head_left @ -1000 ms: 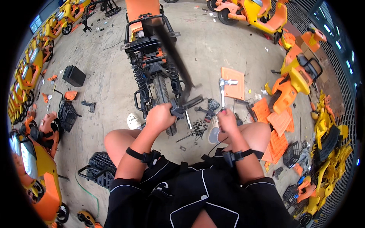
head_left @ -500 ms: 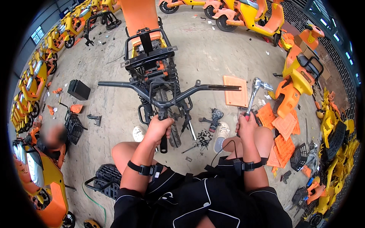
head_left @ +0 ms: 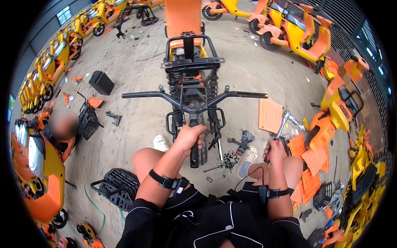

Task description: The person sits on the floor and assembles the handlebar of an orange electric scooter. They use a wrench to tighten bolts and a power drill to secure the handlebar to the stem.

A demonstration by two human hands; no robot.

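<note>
Gripping tight, the left hand point(head_left: 188, 138) is wrapped all the way around the black metal stem point(head_left: 194, 144) that hangs down from the long black metal handlebar point(head_left: 194, 100). The handlebar is held up level, and it stretches out wide to both sides above the hand. Just behind the handlebar stands the stripped black and orange scooter frame point(head_left: 191, 62), with its springs showing.

To the right of the stem, the right hand point(head_left: 275, 148) is closed around a shiny silver ratchet wrench with a red and black handle point(head_left: 282, 126). The wrench points up and away from the hand.

Between the stem and the right hand, a little pile of dark screws and bolts point(head_left: 229, 159) lies on the grey concrete floor point(head_left: 136, 74). Near the pile sits a black power drill point(head_left: 245, 138). Beyond the wrench lies a flat orange plastic panel point(head_left: 269, 115). Far to the left of the stem sits another person point(head_left: 62, 132).
</note>
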